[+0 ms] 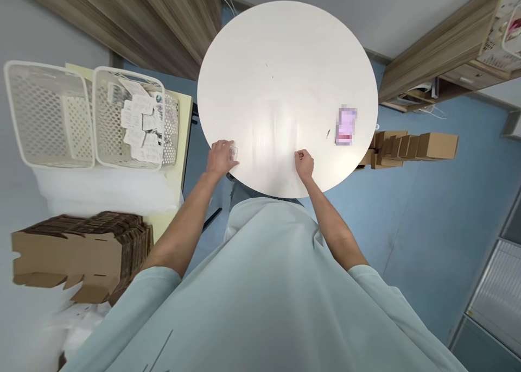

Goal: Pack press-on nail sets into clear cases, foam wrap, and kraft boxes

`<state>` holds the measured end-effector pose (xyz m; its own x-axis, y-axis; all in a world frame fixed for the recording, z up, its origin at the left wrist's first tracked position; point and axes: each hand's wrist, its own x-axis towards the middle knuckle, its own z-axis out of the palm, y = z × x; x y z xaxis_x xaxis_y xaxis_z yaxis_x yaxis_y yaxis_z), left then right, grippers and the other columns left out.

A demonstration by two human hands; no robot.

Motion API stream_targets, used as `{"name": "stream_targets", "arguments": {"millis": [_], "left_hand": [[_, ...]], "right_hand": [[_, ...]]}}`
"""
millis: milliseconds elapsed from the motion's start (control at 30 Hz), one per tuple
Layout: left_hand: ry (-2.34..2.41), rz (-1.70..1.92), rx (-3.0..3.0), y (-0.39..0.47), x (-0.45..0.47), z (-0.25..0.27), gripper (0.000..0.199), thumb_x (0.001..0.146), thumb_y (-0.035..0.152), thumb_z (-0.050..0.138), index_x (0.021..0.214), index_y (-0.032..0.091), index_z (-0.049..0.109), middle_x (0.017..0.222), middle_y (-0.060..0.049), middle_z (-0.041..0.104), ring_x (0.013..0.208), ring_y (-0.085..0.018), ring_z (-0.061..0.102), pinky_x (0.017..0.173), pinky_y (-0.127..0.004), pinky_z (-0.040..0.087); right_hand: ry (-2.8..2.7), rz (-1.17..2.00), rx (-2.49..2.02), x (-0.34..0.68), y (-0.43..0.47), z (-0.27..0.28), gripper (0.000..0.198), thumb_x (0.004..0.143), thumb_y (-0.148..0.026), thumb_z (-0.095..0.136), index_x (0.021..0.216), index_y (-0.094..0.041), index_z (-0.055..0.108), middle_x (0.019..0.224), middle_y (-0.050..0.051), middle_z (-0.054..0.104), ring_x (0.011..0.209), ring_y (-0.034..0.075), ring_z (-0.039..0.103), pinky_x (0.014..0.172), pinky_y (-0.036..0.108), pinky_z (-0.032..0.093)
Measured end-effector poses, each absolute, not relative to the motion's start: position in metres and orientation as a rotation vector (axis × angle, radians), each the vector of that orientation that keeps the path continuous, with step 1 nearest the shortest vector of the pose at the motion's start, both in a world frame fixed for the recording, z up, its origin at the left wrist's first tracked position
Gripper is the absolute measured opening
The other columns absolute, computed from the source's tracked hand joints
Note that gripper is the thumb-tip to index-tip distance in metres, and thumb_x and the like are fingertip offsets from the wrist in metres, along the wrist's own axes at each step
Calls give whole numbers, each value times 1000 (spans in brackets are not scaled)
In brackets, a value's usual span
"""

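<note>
At the near left edge of the round white table (285, 51), my left hand (218, 158) curls round a small clear, see-through object (233, 153). Thumb and fingers lie on either side of it, and its exact kind is too small to tell. My right hand (304, 165) rests at the near side of the table, right of the middle, with its fingers curled in and the thumb against them. Whatever those fingers may hold is hidden. A blurred-out pink and purple rectangular item (345, 126) lies on the table, beyond and to the right of my right hand.
Left of the table, a yellowish side table (185, 111) bears two white perforated baskets; the nearer one (95, 117) contains white labelled packets (138, 117). Flattened cardboard boxes (69, 252) are stacked below. More brown boxes (435, 145) stand at right, by a wooden cabinet (431, 46).
</note>
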<state>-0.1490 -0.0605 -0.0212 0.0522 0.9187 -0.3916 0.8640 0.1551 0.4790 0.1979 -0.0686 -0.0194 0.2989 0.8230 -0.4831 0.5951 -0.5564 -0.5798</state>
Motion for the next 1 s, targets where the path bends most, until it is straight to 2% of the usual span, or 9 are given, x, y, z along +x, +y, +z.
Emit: {"name": "stream_targets", "arguments": {"millis": [133,267,400,567,700,867,1000], "left_hand": [[1673,-74,1824,-61,-172,-22,76,78,17,72,153,20,61,161,-21,54,147,-48,50,121,-64,48],[1715,-35,1813,-67,-166,-19,79,80,15,69,158,18,57,156,-23,57,145,-48,51,120,-64,49],[1654,123,1808,-74,-128,-12,78,82,20,76,157,19,56,158,-19,57,146,-43,49,126,-60,46],[1408,178,1863,-76,-61,-12,72,85,17,76,155,19,58,161,-20,56,148,-44,50,123,-58,48],[1331,114,1911,-74,-32,-22,72,83,12,76,153,20,60,160,-20,57,150,-44,48,122,-59,48],[1330,60,1876,-75,-33,-32,71,82,11,79,150,21,62,160,-21,55,149,-46,49,119,-60,51],[1332,56,1887,-77,-36,-34,72,82,9,78,151,21,61,161,-21,54,151,-45,49,119,-60,51]], "right_hand": [[-1273,1102,-2313,206,-67,-22,19,109,-35,54,107,-23,69,117,10,81,104,24,74,93,35,55],[-1243,1082,-2346,212,-71,-23,20,107,-38,59,116,-22,69,111,9,82,105,25,75,94,36,55],[-1252,1100,-2345,217,-84,-21,30,103,-38,68,128,-21,66,111,8,82,105,25,75,95,36,55],[-1236,1132,-2358,219,-105,-16,36,102,-40,70,132,-22,63,113,8,82,108,26,75,98,38,55],[-1227,1178,-2380,218,-119,-16,33,101,-39,71,129,-24,65,111,6,82,108,26,76,97,38,56],[-1216,1217,-2374,215,-128,-15,13,101,-34,67,108,-24,70,111,8,83,105,24,77,93,36,57],[-1280,1211,-2352,211,-131,-6,15,105,-33,60,102,-24,71,112,8,83,101,24,76,89,35,57]]}}
